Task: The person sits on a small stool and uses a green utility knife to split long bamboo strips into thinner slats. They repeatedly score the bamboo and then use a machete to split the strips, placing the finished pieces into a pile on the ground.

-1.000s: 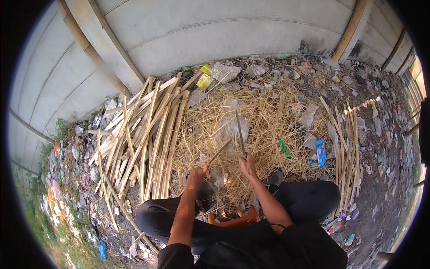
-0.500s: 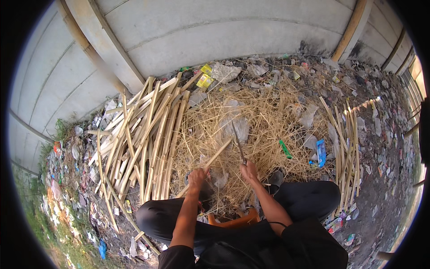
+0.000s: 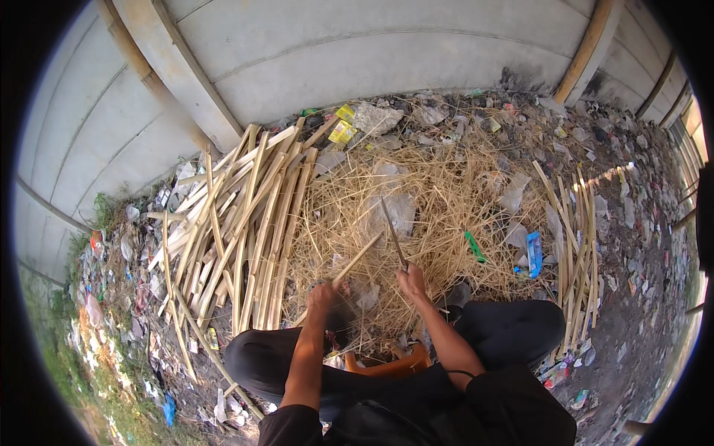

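Observation:
My left hand (image 3: 321,299) is closed around a pale bamboo strip (image 3: 359,257), which slants up and to the right in front of me. My right hand (image 3: 410,281) grips a knife (image 3: 393,233) with a long, narrow, dark blade that points away from me. The strip's far end lies just left of the blade, with a slight gap between them. The knife's handle is hidden inside my fist. Below both hands, dry bamboo shavings (image 3: 439,201) cover the ground between and beyond my knees.
A large heap of split bamboo strips (image 3: 256,223) lies to the left, with a smaller bundle of strips (image 3: 573,253) at the right. An orange seat (image 3: 390,366) shows beneath me. A concrete wall (image 3: 372,59) closes off the far side. Litter, including a blue wrapper (image 3: 534,254), is scattered around.
My left hand has drawn slightly back and left with the bamboo strip, its tip coming away from the blade. My right hand and the knife have shifted slightly left.

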